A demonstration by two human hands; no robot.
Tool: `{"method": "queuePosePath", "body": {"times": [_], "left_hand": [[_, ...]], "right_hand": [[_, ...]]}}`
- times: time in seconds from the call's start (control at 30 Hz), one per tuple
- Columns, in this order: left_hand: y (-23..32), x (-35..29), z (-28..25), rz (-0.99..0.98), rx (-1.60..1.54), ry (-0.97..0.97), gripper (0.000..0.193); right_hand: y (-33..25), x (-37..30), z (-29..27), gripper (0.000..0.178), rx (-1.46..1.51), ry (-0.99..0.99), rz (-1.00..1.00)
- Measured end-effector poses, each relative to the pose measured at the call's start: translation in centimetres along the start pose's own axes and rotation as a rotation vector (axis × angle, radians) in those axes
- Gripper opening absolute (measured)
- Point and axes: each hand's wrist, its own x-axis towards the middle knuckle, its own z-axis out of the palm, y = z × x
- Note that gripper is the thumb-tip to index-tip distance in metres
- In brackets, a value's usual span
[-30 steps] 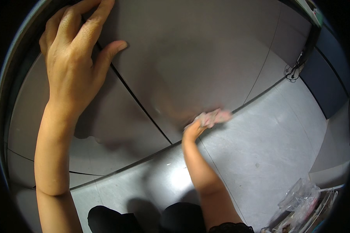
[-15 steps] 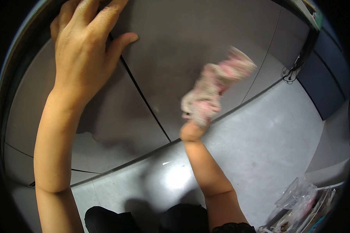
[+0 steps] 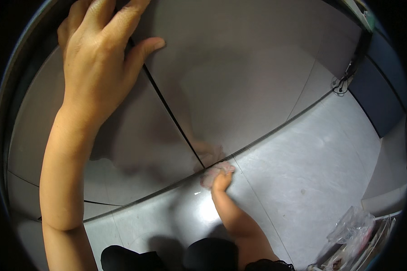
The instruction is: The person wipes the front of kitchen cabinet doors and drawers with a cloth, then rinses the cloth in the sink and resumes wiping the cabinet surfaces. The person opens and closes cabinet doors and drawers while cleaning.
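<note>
My left hand [image 3: 99, 58] is spread flat high on a grey glossy wall panel [image 3: 239, 77], fingers apart, next to a dark vertical seam [image 3: 167, 108]. My right hand [image 3: 221, 180] reaches down to where the wall meets the floor and grips a crumpled pinkish cloth [image 3: 211, 174], pressed against the bottom of the panel by the seam. Its reflection shows in the panel just above.
A shiny grey tiled floor [image 3: 303, 171] spreads to the right. A dark blue cabinet [image 3: 375, 99] stands at the far right with a cable beside it. Clear plastic bags and packets [image 3: 357, 239] lie at the lower right. My dark-clothed knees [image 3: 167, 257] are at the bottom.
My right hand, which was higher on the wall with the cloth half a second ago, has come down to the wall's base. My left hand has stayed flat on the panel.
</note>
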Motion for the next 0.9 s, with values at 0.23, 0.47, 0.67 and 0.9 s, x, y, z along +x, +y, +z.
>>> {"method": "queuePosePath", "body": {"times": [0.23, 0.47, 0.67, 0.9], "left_hand": [[0.1, 0.0, -0.6, 0.02, -0.04, 0.043, 0.058], [-0.2, -0.2, 0.9, 0.072, -0.017, 0.137, 0.058], [0.2, -0.4, 0.8, 0.005, -0.042, 0.121, 0.06], [0.4, -0.2, 0.5, -0.036, -0.067, 0.106, 0.062]], "right_hand": [[-21.0, 2.5, 2.8, 0.042, 0.196, -0.113, -0.489], [-10.2, 0.5, 5.0, 0.058, -0.135, 0.046, -0.532], [-5.6, -6.3, 3.7, 0.057, 0.509, -0.245, 0.908], [-6.1, -9.6, 1.9, 0.043, 0.242, -0.179, 0.368]]}}
